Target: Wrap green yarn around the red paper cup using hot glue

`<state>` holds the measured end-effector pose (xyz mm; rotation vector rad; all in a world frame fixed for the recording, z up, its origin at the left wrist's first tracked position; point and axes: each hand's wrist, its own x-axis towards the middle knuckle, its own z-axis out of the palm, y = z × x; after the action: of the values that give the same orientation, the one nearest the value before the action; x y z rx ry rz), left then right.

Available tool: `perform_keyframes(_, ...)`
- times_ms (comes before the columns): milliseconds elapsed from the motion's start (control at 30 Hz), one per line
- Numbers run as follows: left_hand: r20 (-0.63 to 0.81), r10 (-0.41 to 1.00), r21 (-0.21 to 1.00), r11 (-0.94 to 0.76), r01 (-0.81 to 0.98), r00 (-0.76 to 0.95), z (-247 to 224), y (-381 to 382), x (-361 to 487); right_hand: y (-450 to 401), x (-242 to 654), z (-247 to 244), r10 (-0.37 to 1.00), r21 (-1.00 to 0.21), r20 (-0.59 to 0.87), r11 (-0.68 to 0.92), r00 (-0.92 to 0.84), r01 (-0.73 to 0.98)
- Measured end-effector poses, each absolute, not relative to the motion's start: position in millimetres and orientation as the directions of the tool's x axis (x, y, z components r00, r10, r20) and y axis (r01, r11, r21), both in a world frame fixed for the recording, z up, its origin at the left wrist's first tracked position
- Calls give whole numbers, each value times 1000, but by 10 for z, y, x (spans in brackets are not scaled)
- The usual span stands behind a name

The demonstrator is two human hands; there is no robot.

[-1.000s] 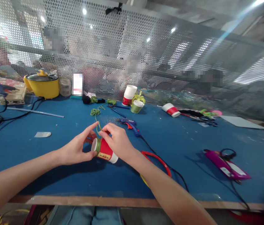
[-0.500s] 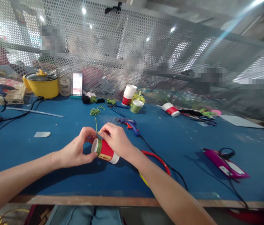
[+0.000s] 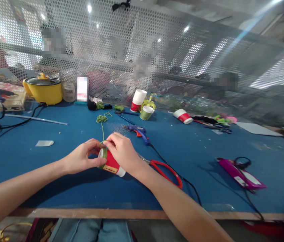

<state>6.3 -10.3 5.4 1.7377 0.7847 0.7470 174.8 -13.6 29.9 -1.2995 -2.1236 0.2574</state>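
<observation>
A red and white paper cup [image 3: 111, 162] lies tilted on its side between my hands, with green yarn [image 3: 103, 155] wound round its left end. My left hand [image 3: 88, 156] grips that end, its thumb pressed on the wound yarn. At the cup's upper side, the fingers of my right hand [image 3: 119, 148] are closed on the yarn strand, while the palm covers part of the cup. From those fingertips the strand runs away over the table to a loose green yarn tangle [image 3: 102, 118].
Beyond my hands lies a blue glue gun [image 3: 138, 131]; red-handled scissors [image 3: 167, 171] are partly under my right forearm. Cups [image 3: 139, 99], a yellow pot [image 3: 43, 90] and a phone [image 3: 82, 89] stand along the perforated screen. A purple packet [image 3: 241, 173] lies at right.
My right hand and the cup have shifted slightly left. My left thumb has moved further over the yarn band. More of the scissors shows beside my right forearm.
</observation>
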Motion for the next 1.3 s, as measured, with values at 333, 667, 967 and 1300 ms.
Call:
perform_keyframes(333,-36,787,933,-194,302,616,115,-129,51,-167,1738,284,853,-440,420,489,-309,753)
perform_keyframes(667,109,783,949,-265,170,612,71,-133,52,-177,1761,339,830,-441,471,515,-299,735)
perform_keyframes(967,-7,810,961,-157,228,586,128,-151,83,-221,1702,240,787,-341,523,546,-328,766)
perform_keyframes(1300,44,816,972,-167,163,577,75,-156,98,-167,1694,367,826,-471,463,536,-321,701)
